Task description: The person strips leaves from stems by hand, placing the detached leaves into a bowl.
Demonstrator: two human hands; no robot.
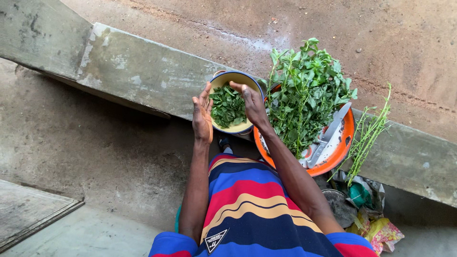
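A yellow bowl with a blue rim (222, 80) sits on a concrete ledge and holds picked green leaves (227, 105). My left hand (203, 114) hovers at the bowl's left edge, palm turned inward, fingers apart and empty. My right hand (253, 102) is over the bowl's right side, fingers spread, holding nothing I can see. To the right, an orange tray (346, 138) carries a big bunch of leafy green stems (307, 90) and a knife (328, 135).
Bare stripped stems (369, 131) lie on the ledge (143, 71) right of the tray. Crumpled plastic bags (376, 228) and a dark pot (340, 204) sit below at my right. Dirt ground lies beyond the ledge; a concrete floor lies to my left.
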